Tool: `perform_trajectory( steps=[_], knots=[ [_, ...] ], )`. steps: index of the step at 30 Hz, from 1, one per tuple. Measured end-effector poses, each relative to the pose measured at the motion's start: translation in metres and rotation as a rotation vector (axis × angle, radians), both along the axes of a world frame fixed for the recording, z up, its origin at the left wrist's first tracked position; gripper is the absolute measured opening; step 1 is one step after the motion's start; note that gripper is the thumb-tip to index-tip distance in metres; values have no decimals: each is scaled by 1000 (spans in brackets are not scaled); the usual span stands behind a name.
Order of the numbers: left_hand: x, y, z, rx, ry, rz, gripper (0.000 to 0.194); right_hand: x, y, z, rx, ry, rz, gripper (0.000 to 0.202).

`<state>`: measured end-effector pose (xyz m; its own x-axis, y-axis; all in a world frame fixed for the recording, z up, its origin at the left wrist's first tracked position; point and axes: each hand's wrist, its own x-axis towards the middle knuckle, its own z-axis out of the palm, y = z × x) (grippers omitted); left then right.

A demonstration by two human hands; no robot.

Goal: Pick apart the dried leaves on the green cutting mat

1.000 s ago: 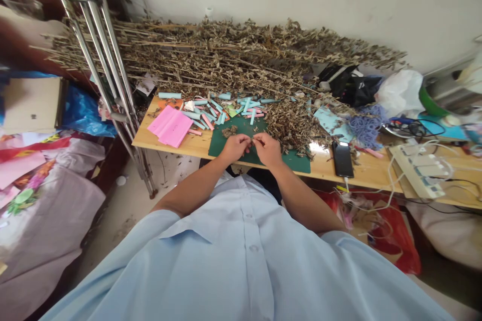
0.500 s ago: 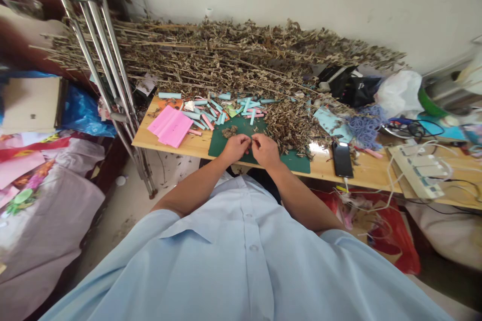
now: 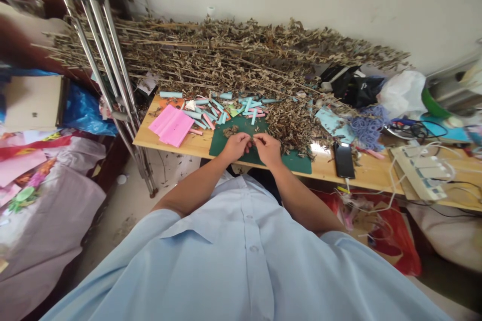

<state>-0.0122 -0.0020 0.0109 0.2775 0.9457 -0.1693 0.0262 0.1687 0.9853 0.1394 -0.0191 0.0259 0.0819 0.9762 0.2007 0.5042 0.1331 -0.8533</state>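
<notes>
My left hand (image 3: 237,147) and my right hand (image 3: 268,149) meet fingertip to fingertip above a green cutting mat (image 3: 297,164). Both are closed in a pinch; a small brownish bit shows at the fingertips, too small to name. Just beyond the left hand lies a little clump of crumbled dry leaf (image 3: 230,131). A heap of dried leaves (image 3: 291,128) covers the mat's right side, beside the right hand. Behind the mat are several blue and pink paper tubes (image 3: 248,104). A stack of pink paper sheets (image 3: 171,126) rests to the left.
Dried leafy stalks (image 3: 226,55) line the wall behind the table. Metal crutches (image 3: 109,70) lean at the left. On the right are a phone (image 3: 344,160) on a cable, blue yarn (image 3: 367,125) and a power strip (image 3: 419,173). A red bag (image 3: 402,241) sits below.
My right hand has shifted slightly, its fingers a little more extended at the pinch. My left hand stays nearly in place. The whole view has drifted slightly.
</notes>
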Motion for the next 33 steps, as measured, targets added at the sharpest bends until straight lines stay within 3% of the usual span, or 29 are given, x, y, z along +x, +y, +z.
perform_trajectory(
  steps=[10,17,27,33],
  knots=[
    [1,1,-2,-20,6,19,19,-3,0,4,-8,-28,-15,19],
    [1,-2,8,-4,31,40,21,-6,-2,5,-16,-17,6,16],
    [1,-2,4,11,-8,52,16,-8,5,-8,-172,329,-64,23],
    [-1,-4,11,27,19,32,15,-7,0,-7,-91,203,-29,21]
  ],
)
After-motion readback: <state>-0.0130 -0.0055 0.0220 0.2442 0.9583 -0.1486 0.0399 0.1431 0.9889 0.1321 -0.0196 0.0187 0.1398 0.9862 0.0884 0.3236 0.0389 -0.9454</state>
